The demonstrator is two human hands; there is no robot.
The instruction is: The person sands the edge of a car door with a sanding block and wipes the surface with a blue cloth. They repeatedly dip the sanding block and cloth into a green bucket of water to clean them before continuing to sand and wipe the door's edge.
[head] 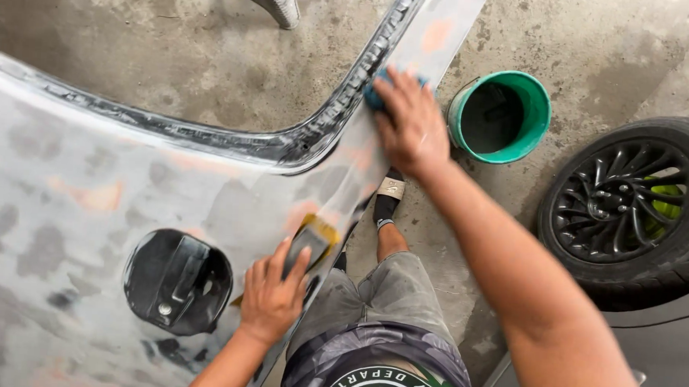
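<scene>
Head view: we are sanding a bare car body panel by hand.

Starting at the left, the grey panel [65,204] is patchy with filler spots, and its black fuel-filler recess [176,280] sits just beside our left hand [272,297], which is curled part-way around a dark sanding block with a yellow edge [311,240], pressed flat on the panel. We would keep that block flat and the strokes even, away from the recess rim. Further right, our right hand [411,125] is spread nearly flat, palm down on a blue pad [376,90] on the panel's upper strip. A green bucket [535,109] stands on the concrete floor [599,42] near a black wheel [630,206].
</scene>
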